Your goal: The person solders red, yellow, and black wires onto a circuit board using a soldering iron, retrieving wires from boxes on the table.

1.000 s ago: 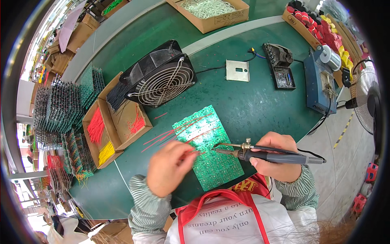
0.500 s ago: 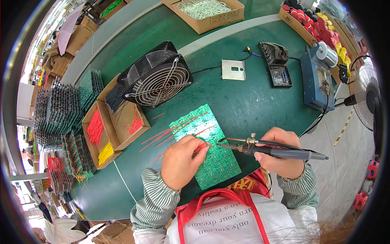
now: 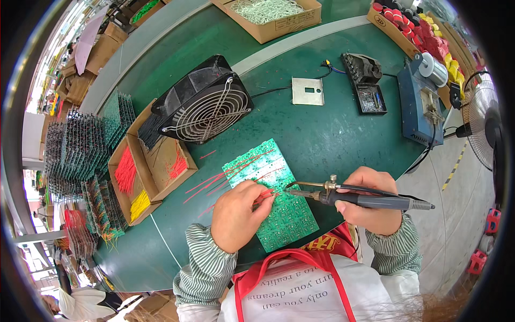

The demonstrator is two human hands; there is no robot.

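Observation:
A green circuit board (image 3: 289, 217) lies on the green work table in front of me. Several thin red wires (image 3: 244, 162) stretch across its upper part and past its left edge. My left hand (image 3: 240, 216) pinches red wires over the middle of the board, their ends close to its surface. In my right hand (image 3: 370, 201) is a soldering iron (image 3: 383, 202) with a metal feed tube fixed along it. Its tip points left, at the board just beside my left fingertips. Whether the tip touches the board is too small to tell.
A cardboard tray (image 3: 177, 180) with red, yellow and black wires stands left, next to a black fan (image 3: 206, 102). Stacked boards (image 3: 80, 145) rise beyond it. Behind are a metal plate (image 3: 308, 91), a black box (image 3: 365, 86) and a blue solder feeder (image 3: 421, 107) with a reel.
My left hand has shifted very slightly left, with the wires still pinched. The iron's tip has stayed nearly in place beside the fingertips.

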